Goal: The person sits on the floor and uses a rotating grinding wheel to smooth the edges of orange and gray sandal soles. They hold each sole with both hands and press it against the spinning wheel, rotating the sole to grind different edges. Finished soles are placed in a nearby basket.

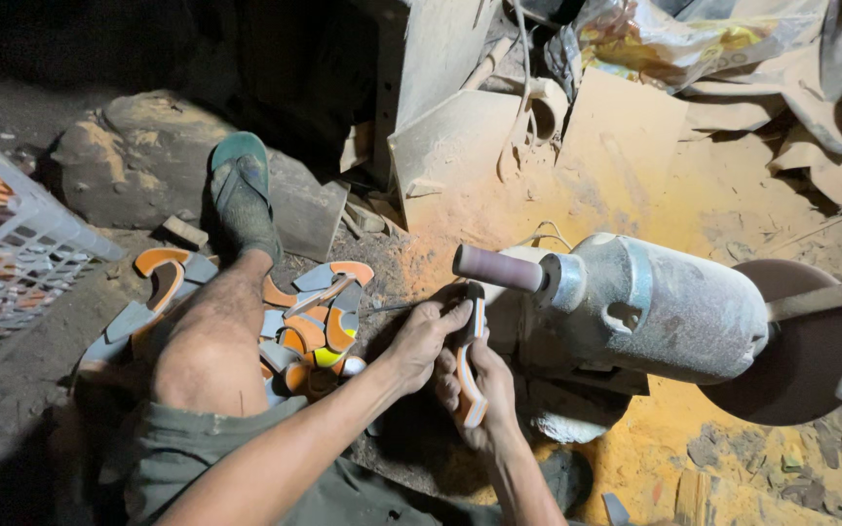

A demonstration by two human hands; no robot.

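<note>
An orange, white and dark layered sole piece (470, 365) stands on edge, tilted, just below the sanding drum (497, 268).

A white plastic crate (12, 273) sits at nine o'clock, a green sandal (241, 185) near eleven, a crumpled yellowish bag (674, 39), possibly plastic, at one, and a brown disc (801, 360) at four.

Well above and to the right of where we grip, at the top edge of our view, lies a crumpled plastic bag (669, 39), translucent with yellow and orange-red printing, dusty and slumped against pale sheeting. Far to the left of our grip, at the frame's edge, stands a white lattice plastic crate (12, 263) holding orange and grey pieces. We see no signs or screens.
</note>
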